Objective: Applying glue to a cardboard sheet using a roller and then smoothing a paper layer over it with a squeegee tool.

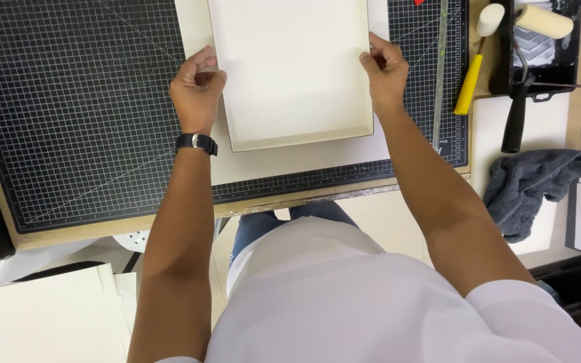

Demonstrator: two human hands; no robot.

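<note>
Left hand (196,91) and right hand (386,67) each pinch a side edge of the cream tray (294,74) over a loose sheet (290,165); uneven pressure could skew the tray.

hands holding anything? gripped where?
Both hold the cream tray: left hand on its left edge, right hand on its right edge.

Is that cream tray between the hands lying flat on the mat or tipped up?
Flat. The cream tray rests on a cream sheet, left hand and right hand gripping its sides.
</note>
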